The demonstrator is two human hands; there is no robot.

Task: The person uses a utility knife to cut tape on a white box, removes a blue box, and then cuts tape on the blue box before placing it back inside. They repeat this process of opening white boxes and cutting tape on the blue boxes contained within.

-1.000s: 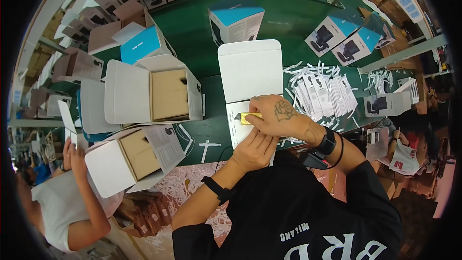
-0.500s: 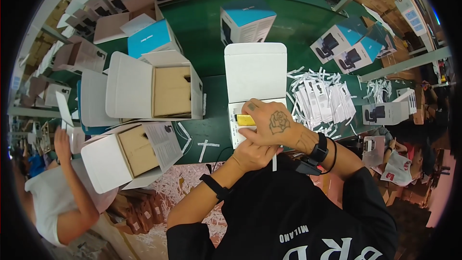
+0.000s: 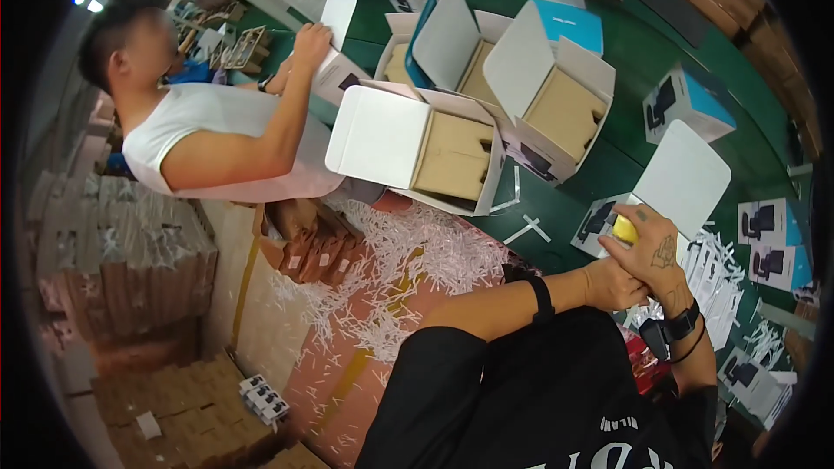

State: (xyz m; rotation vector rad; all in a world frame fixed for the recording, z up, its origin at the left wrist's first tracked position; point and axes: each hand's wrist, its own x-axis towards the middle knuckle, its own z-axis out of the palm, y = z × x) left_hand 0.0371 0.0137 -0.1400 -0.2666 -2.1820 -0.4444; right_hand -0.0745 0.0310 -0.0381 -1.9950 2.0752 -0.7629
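My right hand (image 3: 651,247) is closed round a small yellow object (image 3: 624,228) whose exact kind I cannot make out. It rests at the near edge of a white box (image 3: 593,219) with a dark device printed on its side. The box's white lid (image 3: 685,169) stands open behind the hand. Tucked against the right hand from below is my left hand (image 3: 613,285), its fingers curled; whatever they grip is hidden. Two thin white strips (image 3: 526,228) lie crossed on the green table (image 3: 556,247) left of the box.
Left of me, open boxes with brown cardboard inserts (image 3: 452,152) crowd the table. A co-worker (image 3: 234,143) handles another box beyond them. Blue-topped boxes (image 3: 695,108) stand behind and right. Flat printed cartons and strips (image 3: 717,269) pile up beside my right hand. Shredded paper (image 3: 391,260) covers the floor.
My view has swung left and tilted, bringing the co-worker and floor further in. The white strip that hung below my left hand no longer shows. Both hands stay together at the box.
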